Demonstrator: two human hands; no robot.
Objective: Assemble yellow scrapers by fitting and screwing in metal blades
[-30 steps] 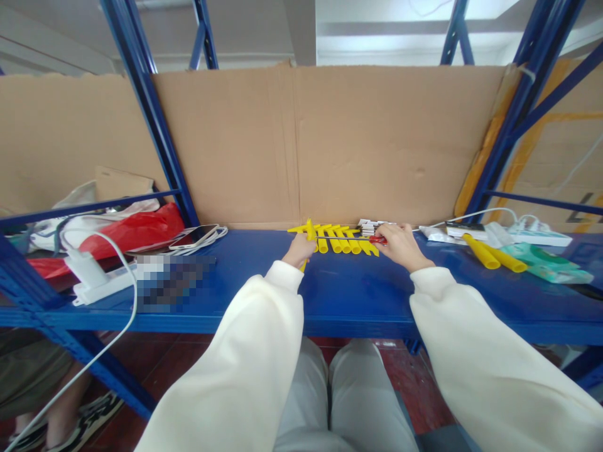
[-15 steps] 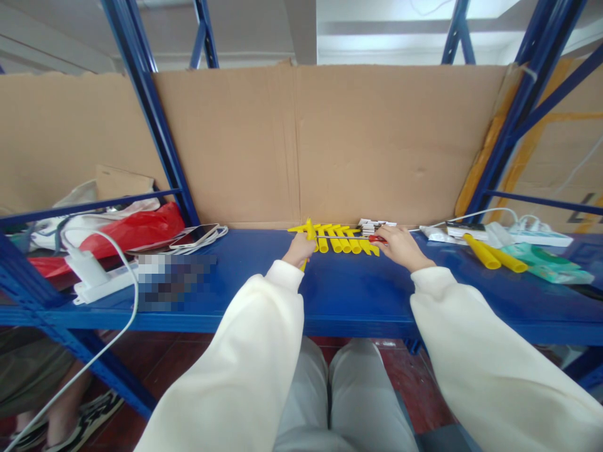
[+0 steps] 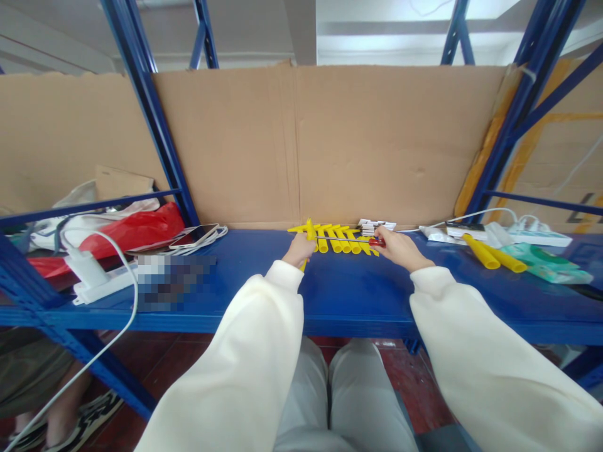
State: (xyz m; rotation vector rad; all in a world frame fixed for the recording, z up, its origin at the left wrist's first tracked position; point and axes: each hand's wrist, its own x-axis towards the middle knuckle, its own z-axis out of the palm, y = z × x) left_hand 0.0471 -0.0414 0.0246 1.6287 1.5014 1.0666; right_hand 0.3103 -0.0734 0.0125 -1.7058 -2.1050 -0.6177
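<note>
The right hand (image 3: 400, 248) is gripping a red-handled screwdriver (image 3: 348, 239), which is spanning the gap between both hands. At the screwdriver's far-left end, the left hand (image 3: 296, 250) is grasping a yellow piece (image 3: 310, 230); whether the tip is sitting inside it, I cannot tell. Other yellow pieces (image 3: 336, 247) are lying in a row along the screwdriver, and white parts (image 3: 374, 224) are resting behind its handle.

Baggy, plain cream sleeves (image 3: 235, 358), snug cuffs (image 3: 285, 275); light grey trousers (image 3: 362, 395); hands (image 3: 298, 250) bare.
</note>
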